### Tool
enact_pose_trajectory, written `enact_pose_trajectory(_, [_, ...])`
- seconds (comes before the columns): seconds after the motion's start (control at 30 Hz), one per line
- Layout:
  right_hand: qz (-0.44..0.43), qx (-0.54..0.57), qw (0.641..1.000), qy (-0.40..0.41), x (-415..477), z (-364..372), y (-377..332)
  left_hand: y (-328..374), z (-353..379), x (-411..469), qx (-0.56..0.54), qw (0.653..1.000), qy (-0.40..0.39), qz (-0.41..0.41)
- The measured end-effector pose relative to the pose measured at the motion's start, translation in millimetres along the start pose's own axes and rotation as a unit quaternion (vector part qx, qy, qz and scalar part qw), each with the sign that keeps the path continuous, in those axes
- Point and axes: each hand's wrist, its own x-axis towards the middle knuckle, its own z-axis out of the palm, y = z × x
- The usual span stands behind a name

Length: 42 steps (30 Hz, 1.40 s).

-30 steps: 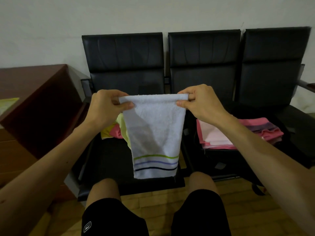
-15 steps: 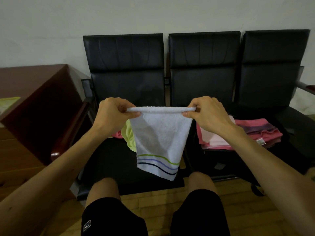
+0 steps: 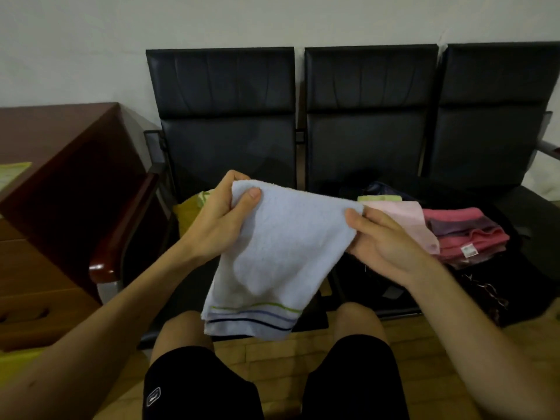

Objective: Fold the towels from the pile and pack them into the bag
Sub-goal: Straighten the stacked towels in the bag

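Observation:
A pale blue towel (image 3: 281,253) with green, blue and dark stripes at its lower edge hangs folded between my hands, above my knees. My left hand (image 3: 221,219) pinches its upper left corner, thumb on top. My right hand (image 3: 385,241) grips its right edge with the fingers under the cloth. Behind my left hand a yellow towel (image 3: 189,209) of the loose pile lies on the left seat. A stack of folded pink towels (image 3: 466,231) rests on a dark bag (image 3: 515,286) on the middle seat, with a green-edged towel (image 3: 380,198) behind it.
A row of three black chairs (image 3: 224,116) stands against the white wall. A dark wooden desk (image 3: 60,165) with drawers is at the left, beside a red-brown armrest (image 3: 121,234). My knees in black shorts (image 3: 197,386) are below, over a wooden floor.
My hands have come down and toward me, and the towel has gone from hanging straight below a level top edge to lying slanted across both hands. The view has tilted down.

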Motion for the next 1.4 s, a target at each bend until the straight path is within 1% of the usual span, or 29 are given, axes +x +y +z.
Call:
enact_pose_trajectory(0.03, [0.014, 0.026, 0.999, 0.031, 0, 7, 8, -1, 5, 0, 0.006, 1.0, 0.021, 0.007])
enact_pose_trajectory(0.1, [0.048, -0.043, 0.997, 0.049, -5, 18, 39, 0, 12, 1, -0.012, 0.998, 0.057, 0.004])
enact_pose_trajectory(0.2, [0.115, -0.035, 0.993, -0.008, -15, 37, 83, -5, 15, 7, -0.053, 0.993, 0.104, -0.015])
enact_pose_trajectory(0.3, [0.122, -0.02, 0.992, -0.001, -17, 46, 89, -20, 6, 18, -0.068, 0.986, 0.138, -0.067])
enact_pose_trajectory(0.37, [0.117, 0.001, 0.993, 0.001, -13, 48, 85, -33, 0, 22, -0.063, 0.982, 0.146, -0.105])
enact_pose_trajectory(0.47, [0.111, 0.017, 0.994, 0.007, -11, 50, 75, -53, -4, 22, 0.004, 0.98, 0.152, -0.13])
enact_pose_trajectory(0.53, [0.105, 0.021, 0.994, 0.003, -11, 53, 70, -67, -2, 19, 0.034, 0.979, 0.131, -0.152])
enact_pose_trajectory(0.6, [0.098, 0.047, 0.994, 0.009, -13, 58, 64, -78, 4, 14, 0.007, 0.971, 0.099, -0.217])
enact_pose_trajectory(0.63, [0.095, 0.063, 0.993, 0.02, -13, 60, 62, -81, 7, 11, -0.051, 0.959, 0.084, -0.266])
enact_pose_trajectory(0.67, [0.089, 0.073, 0.993, 0.027, -13, 60, 61, -81, 11, 4, -0.142, 0.935, 0.065, -0.318])
enact_pose_trajectory(0.73, [0.074, 0.092, 0.992, 0.048, -11, 61, 57, -76, 19, -12, -0.331, 0.861, 0.006, -0.387])
enact_pose_trajectory(0.8, [0.069, 0.096, 0.991, 0.065, -8, 60, 56, -75, 28, -29, -0.46, 0.792, -0.04, -0.399])
enact_pose_trajectory(0.9, [0.068, 0.117, 0.987, 0.089, -3, 55, 52, -84, 40, -48, -0.568, 0.716, -0.08, -0.398])
enact_pose_trajectory(0.97, [0.084, 0.136, 0.982, 0.102, 1, 53, 53, -85, 45, -56, -0.607, 0.677, -0.12, -0.398])
enact_pose_trajectory(1.03, [0.102, 0.137, 0.98, 0.105, 3, 52, 53, -84, 46, -61, -0.631, 0.65, -0.164, -0.39])
enact_pose_trajectory(1.07, [0.11, 0.149, 0.977, 0.11, 1, 51, 52, -85, 45, -61, -0.627, 0.651, -0.166, -0.396])
enact_pose_trajectory(1.1, [0.115, 0.159, 0.974, 0.117, 1, 51, 49, -86, 44, -61, -0.612, 0.661, -0.159, -0.404])
enact_pose_trajectory(1.13, [0.109, 0.156, 0.974, 0.12, -1, 44, 48, -85, 42, -59, -0.579, 0.686, -0.146, -0.415])
enact_pose_trajectory(1.17, [0.107, 0.149, 0.975, 0.126, -2, 46, 46, -82, 41, -55, -0.537, 0.718, -0.137, -0.42])
enact_pose_trajectory(1.2, [0.124, 0.122, 0.971, 0.162, 4, 58, 47, -81, 39, -51, -0.494, 0.75, -0.134, -0.419])
enact_pose_trajectory(1.23, [0.135, 0.074, 0.97, 0.19, 5, 62, 57, -78, 36, -48, -0.458, 0.774, -0.133, -0.416])
enact_pose_trajectory(1.27, [0.117, 0.007, 0.969, 0.217, -6, 63, 61, -73, 34, -44, -0.423, 0.796, -0.128, -0.414])
enact_pose_trajectory(1.3, [0.128, -0.036, 0.957, 0.259, -12, 69, 57, -71, 32, -41, -0.393, 0.816, -0.12, -0.407])
enact_pose_trajectory(1.33, [0.154, -0.043, 0.945, 0.284, -6, 68, 55, -71, 29, -37, -0.369, 0.834, -0.113, -0.394])
enact_pose_trajectory(1.37, [0.151, -0.017, 0.959, 0.241, 3, 56, 56, -69, 27, -34, -0.351, 0.849, -0.103, -0.381])
enact_pose_trajectory(1.4, [0.161, -0.023, 0.966, 0.202, 15, 49, 56, -67, 24, -31, -0.328, 0.864, -0.092, -0.372])
